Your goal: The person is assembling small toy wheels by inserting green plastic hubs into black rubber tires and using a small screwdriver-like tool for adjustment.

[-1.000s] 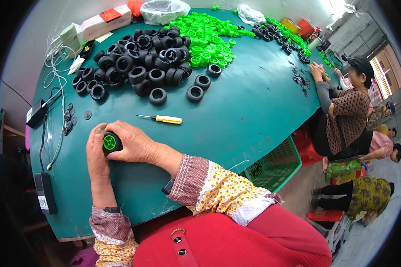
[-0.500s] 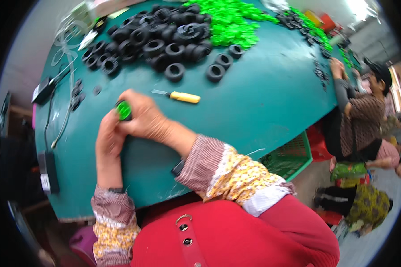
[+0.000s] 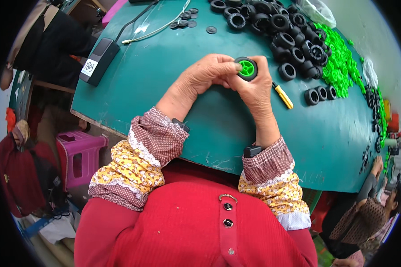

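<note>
We have one wheel [image 3: 247,69] above the table [image 3: 218,133], gripped snugly by both hands — left hand [image 3: 214,71] with its thumb at the rim, right hand [image 3: 255,86] curled around. Its spoked green plastic hub looks seated, so this one seems nearly done; many matte rubber tyres [image 3: 294,44] and shiny hubs [image 3: 338,66] lie unjoined.

"What's lying on that green counter [image 3: 151,80]?"

"Toward the right, a heap of black rubber tyres [image 3: 280,53] — with green plastic wheel hubs [image 3: 338,66] piled just beside it."

"And nearer?"

"Three more tyres [image 3: 317,91] in a row, near a yellow-handled screwdriver [image 3: 284,97]."

"The left end?"

"A black power adapter [image 3: 100,61] with its black cord [image 3: 133,21], then a pale cable [image 3: 158,31] and flat black discs [image 3: 183,20] — one apart from the rest. The near edge looks scuffed."
</note>
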Available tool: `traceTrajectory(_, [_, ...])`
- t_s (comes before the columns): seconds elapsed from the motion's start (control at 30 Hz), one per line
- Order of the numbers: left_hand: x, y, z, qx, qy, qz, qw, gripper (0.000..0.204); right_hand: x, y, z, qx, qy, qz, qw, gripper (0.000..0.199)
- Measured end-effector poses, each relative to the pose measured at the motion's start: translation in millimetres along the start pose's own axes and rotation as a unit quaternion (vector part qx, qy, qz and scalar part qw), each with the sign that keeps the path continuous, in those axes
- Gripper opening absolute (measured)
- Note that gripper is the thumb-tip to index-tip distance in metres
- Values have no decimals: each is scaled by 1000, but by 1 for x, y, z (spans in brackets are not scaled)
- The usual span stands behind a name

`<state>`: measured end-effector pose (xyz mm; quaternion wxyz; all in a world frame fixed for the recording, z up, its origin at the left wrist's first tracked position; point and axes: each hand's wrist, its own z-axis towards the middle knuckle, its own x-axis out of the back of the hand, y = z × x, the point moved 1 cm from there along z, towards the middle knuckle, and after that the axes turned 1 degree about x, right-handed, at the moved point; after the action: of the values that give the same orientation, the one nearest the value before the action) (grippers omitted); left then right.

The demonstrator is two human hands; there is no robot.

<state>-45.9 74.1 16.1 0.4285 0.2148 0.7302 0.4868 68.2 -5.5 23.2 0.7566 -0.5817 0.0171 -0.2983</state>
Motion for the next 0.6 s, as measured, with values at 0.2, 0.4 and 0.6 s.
traceTrajectory(0.2, [0,-1,1,-13,41,-6,999,26,2,0,1,0,-37,-56,998,56])
traceTrajectory(0.4, [14,11,-4,1,-37,48,998,32,4,-8,-2,50,-129,13,990,71])
traceTrajectory(0.6, [17,4,1,6,-59,55,997,33,3,-2,0,69,-97,-11,993,57])
